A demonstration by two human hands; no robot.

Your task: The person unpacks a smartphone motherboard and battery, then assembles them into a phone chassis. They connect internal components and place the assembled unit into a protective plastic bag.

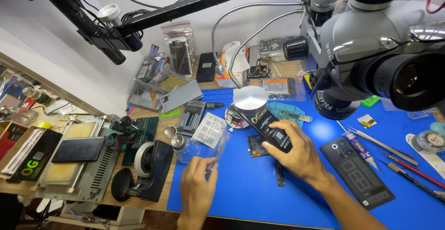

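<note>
My right hand grips a long black box-shaped package with pale print, lying tilted over a small dark circuit board on the blue work mat. My left hand is lower left on the mat, fingers pinched on a thin clear strip or tool that rises toward a clear glass bottle. A dark phone back cover lies right of my right forearm.
A grey microscope head hangs at the upper right, above a round metal lamp base. Tweezers and pens lie at the right. A tape dispenser, a small vise and a flat black machine stand on the wooden bench at the left.
</note>
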